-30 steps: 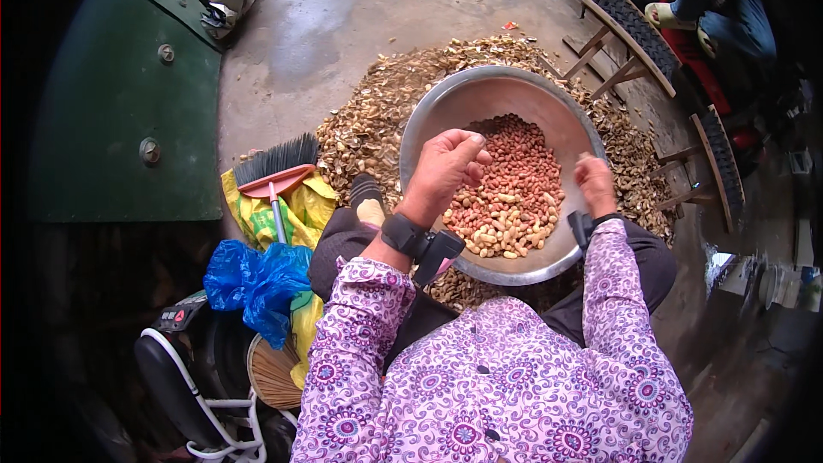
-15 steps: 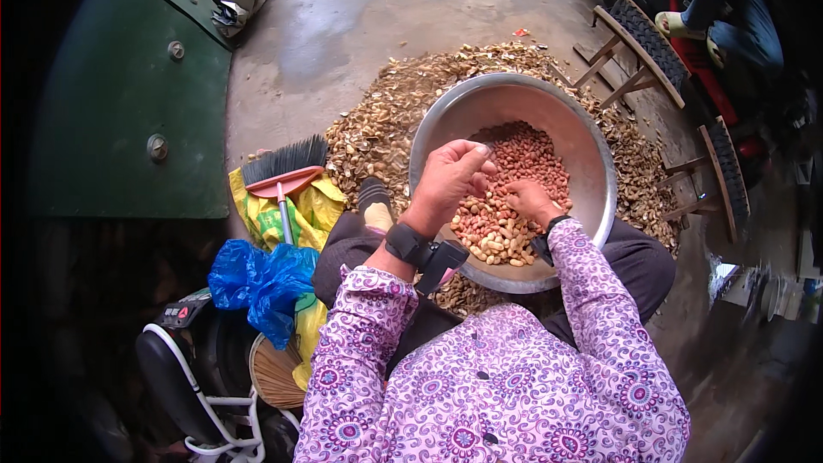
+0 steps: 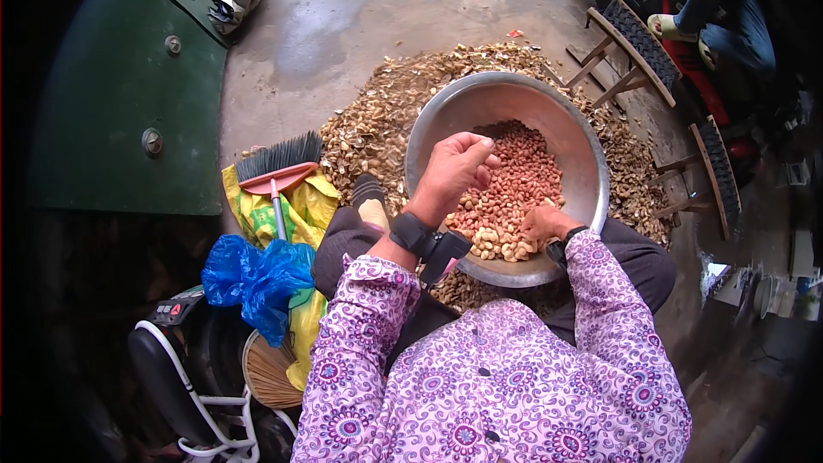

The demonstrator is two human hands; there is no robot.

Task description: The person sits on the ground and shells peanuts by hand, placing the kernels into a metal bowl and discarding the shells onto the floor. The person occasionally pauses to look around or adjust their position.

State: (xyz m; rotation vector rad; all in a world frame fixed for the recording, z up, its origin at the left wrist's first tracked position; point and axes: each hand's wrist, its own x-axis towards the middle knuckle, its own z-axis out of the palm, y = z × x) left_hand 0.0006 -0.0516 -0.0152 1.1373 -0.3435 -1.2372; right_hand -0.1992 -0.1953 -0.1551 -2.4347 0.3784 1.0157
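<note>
A wide metal basin (image 3: pixel 507 96) rests in front of me between my bent legs. Red shelled peanut kernels (image 3: pixel 519 159) fill its middle and far part, while pale unshelled peanuts (image 3: pixel 497 244) gather along its near side. Above the left part of the basin, my left hand (image 3: pixel 459 170) is closed with thumb and fingertips pinched together; whatever lies between them is too small to make out. Lower down, at the right edge of the unshelled peanuts, my right hand (image 3: pixel 545 225) has its fingers curled, and what they hold is hidden.
Broken peanut shells (image 3: pixel 377 133) lie heaped around the basin. To the left are a broom (image 3: pixel 276 173), a yellow sack (image 3: pixel 243 213), a blue plastic bag (image 3: pixel 257 279) and a green metal panel (image 3: pixel 129 111). Two low stools (image 3: pixel 641 50) stand right, near another person's leg (image 3: pixel 729 9).
My right hand has moved right and toward me, from over the kernels to the basin's near right side. My left hand stays pinched in nearly the same place. The view has shifted slightly.
</note>
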